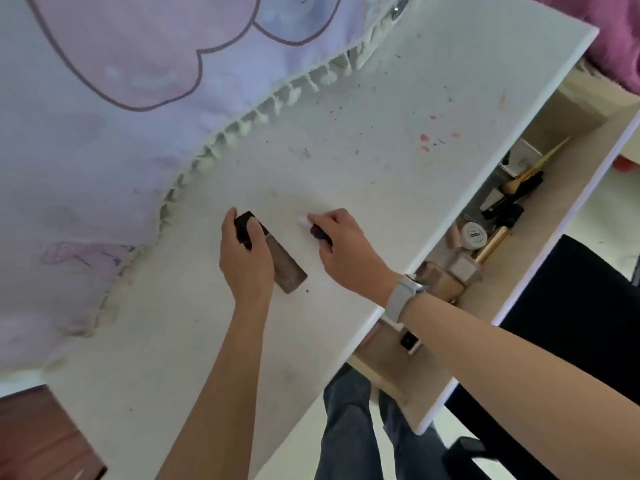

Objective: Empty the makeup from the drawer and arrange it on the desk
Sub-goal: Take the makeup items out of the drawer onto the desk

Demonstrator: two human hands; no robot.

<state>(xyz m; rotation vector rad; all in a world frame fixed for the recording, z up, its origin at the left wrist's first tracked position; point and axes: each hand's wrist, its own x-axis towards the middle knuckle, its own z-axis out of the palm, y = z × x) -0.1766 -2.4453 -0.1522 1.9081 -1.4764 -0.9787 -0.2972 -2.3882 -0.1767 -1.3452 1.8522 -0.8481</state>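
Left grip (244,249) clasps foundation bottle's (284,268) black cap end.

On the white desk (346,150) the left hand (244,256) grips the black cap end of a flat brown foundation bottle (282,261) lying on the surface. Just to its right, the right hand (341,249) pinches a small dark tube with a white tip (311,227) against the desktop; a pale watch (401,301) circles that wrist. Further right, the open drawer (554,216) holds brushes, a round white jar (473,236) and other makeup. A lilac fringed cloth (104,116) covers the desk's far left.
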